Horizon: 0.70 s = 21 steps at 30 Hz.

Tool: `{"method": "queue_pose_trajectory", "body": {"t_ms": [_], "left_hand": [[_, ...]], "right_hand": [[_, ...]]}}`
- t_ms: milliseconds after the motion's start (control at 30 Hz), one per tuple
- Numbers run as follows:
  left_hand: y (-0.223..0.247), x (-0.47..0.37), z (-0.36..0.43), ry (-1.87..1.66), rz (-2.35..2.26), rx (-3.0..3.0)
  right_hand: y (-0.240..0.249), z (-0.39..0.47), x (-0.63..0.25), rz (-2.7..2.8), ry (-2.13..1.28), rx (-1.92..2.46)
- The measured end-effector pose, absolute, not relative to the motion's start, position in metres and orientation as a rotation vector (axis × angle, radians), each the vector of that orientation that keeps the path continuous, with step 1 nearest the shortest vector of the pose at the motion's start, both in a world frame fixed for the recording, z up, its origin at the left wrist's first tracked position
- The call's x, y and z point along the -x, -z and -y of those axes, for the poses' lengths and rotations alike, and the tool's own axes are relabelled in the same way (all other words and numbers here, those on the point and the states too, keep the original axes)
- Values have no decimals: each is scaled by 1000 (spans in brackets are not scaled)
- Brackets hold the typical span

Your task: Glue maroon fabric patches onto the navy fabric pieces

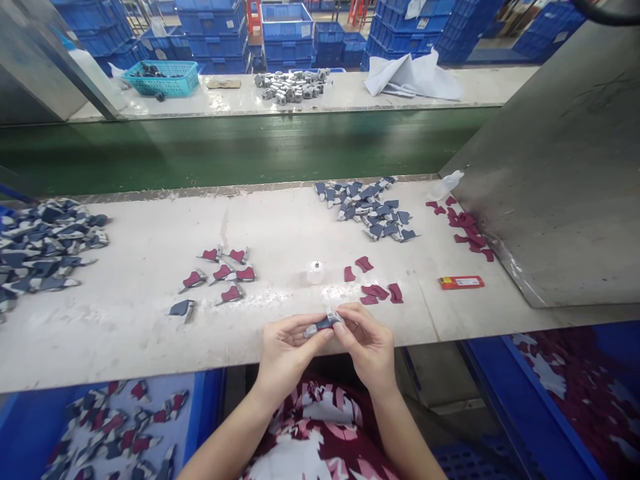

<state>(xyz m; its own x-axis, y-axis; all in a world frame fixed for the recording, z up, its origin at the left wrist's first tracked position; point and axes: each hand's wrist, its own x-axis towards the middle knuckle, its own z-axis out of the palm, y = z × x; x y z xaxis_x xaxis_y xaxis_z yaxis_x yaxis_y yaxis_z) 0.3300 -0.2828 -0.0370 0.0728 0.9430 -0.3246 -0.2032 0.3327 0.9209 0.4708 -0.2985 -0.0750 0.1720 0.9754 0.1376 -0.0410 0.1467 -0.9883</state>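
Between my two hands, at the front edge of the white bench, is a small dark blue and grey plastic part (323, 325). My left hand (290, 343) pinches its left end, and my right hand (367, 340) pinches its right end. Just beyond my right hand lie several loose maroon pieces (375, 292). A small clear bottle with a thin tip (315, 272) stands straight ahead. Left of it are several grey parts with maroon faces (221, 272), and nearer me one blue-faced part (181, 309).
Blue-grey parts are heaped at the far left (45, 247) and back middle (373, 207). More maroon pieces (467, 230) and a red-orange box (461, 283) lie right, beside a metal panel (565, 160). Blue bins (203, 407) sit below the bench. A green conveyor belt (280, 143) runs behind.
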Motion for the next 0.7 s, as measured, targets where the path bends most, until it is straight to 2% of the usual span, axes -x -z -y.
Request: {"method": "queue_pose_trajectory", "body": {"t_ms": [233, 567, 633, 700], "left_hand": [[42, -329, 285, -1079, -1092, -906], [58, -318, 284, -1111, -1121, -1471], [55, -315, 283, -1046, -1144, -1447], [50, -312, 282, -974, -1146, -1398]], "right_hand": [[77, 298, -472, 1106, -1038, 1144], [83, 293, -465, 946, -1143, 1219], [85, 292, -470, 1060, -1064, 1212], [84, 292, -476, 1230, -840, 1216]]}}
